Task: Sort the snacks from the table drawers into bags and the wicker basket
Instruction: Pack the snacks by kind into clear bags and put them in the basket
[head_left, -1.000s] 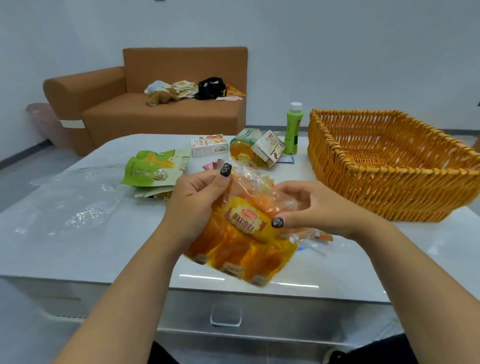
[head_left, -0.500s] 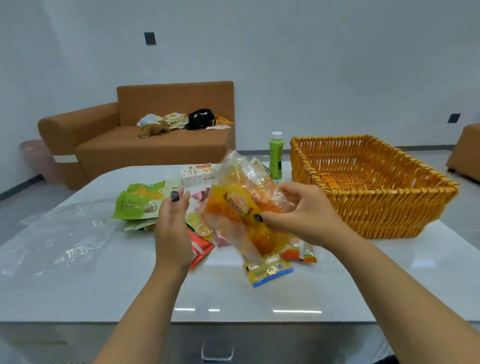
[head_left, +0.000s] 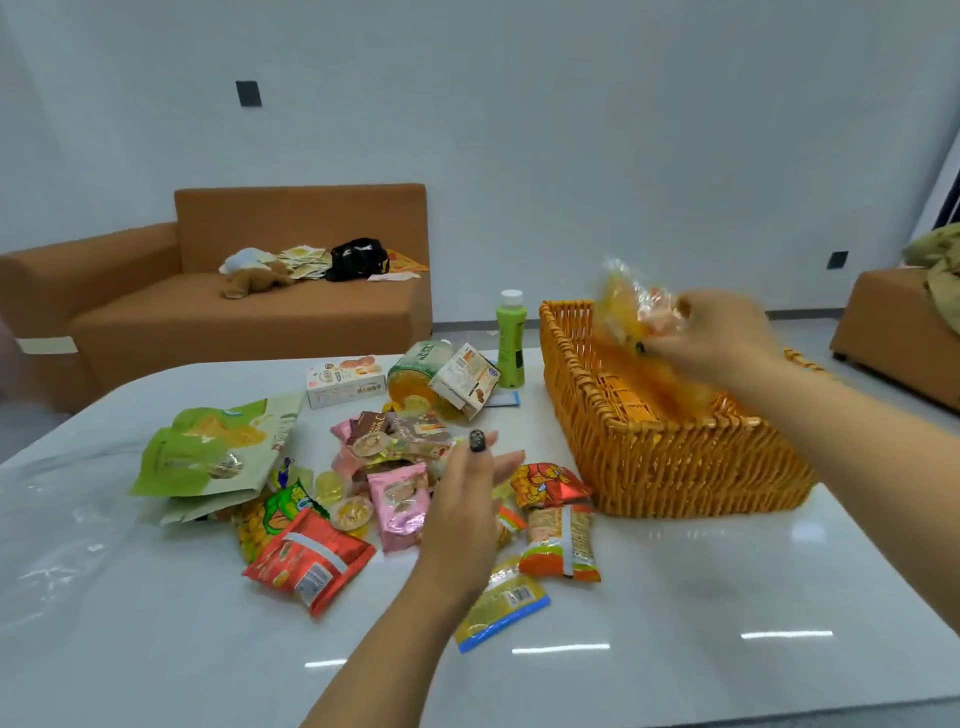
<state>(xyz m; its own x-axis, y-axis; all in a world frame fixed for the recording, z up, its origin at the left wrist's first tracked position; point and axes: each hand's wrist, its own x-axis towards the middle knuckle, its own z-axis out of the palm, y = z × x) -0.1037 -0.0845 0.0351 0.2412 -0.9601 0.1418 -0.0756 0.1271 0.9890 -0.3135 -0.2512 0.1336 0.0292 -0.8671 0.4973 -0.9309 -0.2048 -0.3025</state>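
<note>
A: Your right hand (head_left: 719, 332) has carried the bread bag (head_left: 631, 322) from table centre out over the wicker basket (head_left: 675, 467) at two o'clock; your left hand (head_left: 465, 499) let go, fingers loosely spread over the snack pile (head_left: 395, 483).

B: So the drop comes next?

A: Likely. You're pinching it by the top; it's clear, crinkly, orange inside, blurred.

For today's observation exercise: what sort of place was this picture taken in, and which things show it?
Probably a living room or lounge: a brown sofa by a plain wall, a low white table strewn with snacks, and a wicker basket on it.
</note>
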